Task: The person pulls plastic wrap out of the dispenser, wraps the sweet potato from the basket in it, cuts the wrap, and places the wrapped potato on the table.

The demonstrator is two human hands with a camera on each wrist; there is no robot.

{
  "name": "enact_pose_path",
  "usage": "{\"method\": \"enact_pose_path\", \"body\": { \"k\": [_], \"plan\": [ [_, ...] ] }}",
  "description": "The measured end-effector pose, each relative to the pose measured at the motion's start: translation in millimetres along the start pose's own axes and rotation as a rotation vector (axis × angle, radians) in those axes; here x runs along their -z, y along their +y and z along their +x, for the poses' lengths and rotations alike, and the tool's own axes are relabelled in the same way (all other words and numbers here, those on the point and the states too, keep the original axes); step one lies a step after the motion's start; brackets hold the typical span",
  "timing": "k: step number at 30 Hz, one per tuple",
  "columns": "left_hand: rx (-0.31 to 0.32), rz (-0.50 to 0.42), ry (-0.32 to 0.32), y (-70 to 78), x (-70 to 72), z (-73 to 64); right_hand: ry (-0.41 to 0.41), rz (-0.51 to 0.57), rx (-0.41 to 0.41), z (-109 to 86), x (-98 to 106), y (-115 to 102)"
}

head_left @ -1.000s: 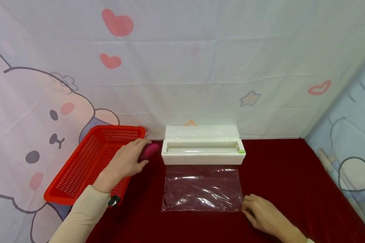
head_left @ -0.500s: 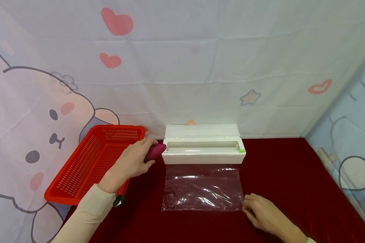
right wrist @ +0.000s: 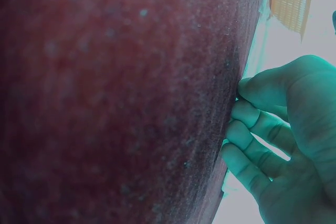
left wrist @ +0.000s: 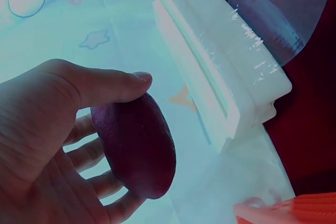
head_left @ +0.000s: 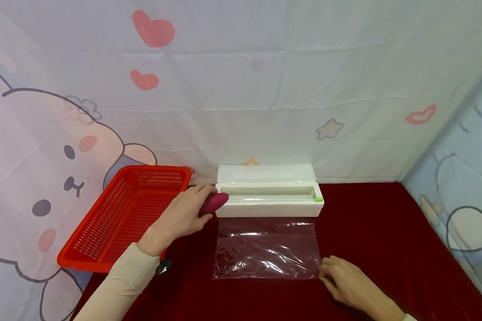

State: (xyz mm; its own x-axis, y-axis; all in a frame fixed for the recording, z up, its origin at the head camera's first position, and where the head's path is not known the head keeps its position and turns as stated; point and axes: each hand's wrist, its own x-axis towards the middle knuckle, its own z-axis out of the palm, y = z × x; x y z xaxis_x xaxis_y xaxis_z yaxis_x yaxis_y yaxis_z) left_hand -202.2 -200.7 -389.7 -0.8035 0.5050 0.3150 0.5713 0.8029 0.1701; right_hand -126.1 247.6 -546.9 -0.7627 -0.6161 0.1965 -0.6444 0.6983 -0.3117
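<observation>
My left hand (head_left: 182, 214) holds a smooth, oblong purple-red object (head_left: 214, 203) that looks like a sweet potato. In the left wrist view, the thumb lies over one end of this object (left wrist: 139, 148) and the fingers curl beneath it. It appears in front of the left end of a white cling film dispenser (head_left: 269, 210), whose lid stands raised. Clear cling film (head_left: 267, 249) lies drawn out from the dispenser over the table. At the film's near right corner, my right hand (head_left: 347, 283) pinches the edge between thumb and curled fingers; the contact itself is partly hidden.
A red perforated basket (head_left: 164, 168) stands on the left, partly behind my left forearm. A green slider (head_left: 318, 199) sits at the dispenser's right end. Dark red cloth (head_left: 369, 232) covers the table, and a printed curtain (head_left: 233, 89) hangs behind it.
My left hand has moved right, away from the basket, carrying the oblong purple-red object toward the dispenser. The right hand has stayed at the film's corner.
</observation>
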Motion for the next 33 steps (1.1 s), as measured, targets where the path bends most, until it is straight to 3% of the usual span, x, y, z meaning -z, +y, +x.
{"method": "enact_pose_path", "body": {
  "k": [14,25,33],
  "plan": [
    [-0.016,-0.005,0.014,10.2,-3.8,6.3,-0.032,0.008,-0.024,1.0,1.0,-1.0],
    [-0.025,-0.012,0.003,17.2,-9.5,11.6,0.019,-0.016,0.01,-0.7,-1.2,0.2],
    [-0.065,-0.005,0.015,23.4,-13.1,17.2,0.007,-0.014,0.005,-0.6,-0.2,-0.5]
  ]
}}
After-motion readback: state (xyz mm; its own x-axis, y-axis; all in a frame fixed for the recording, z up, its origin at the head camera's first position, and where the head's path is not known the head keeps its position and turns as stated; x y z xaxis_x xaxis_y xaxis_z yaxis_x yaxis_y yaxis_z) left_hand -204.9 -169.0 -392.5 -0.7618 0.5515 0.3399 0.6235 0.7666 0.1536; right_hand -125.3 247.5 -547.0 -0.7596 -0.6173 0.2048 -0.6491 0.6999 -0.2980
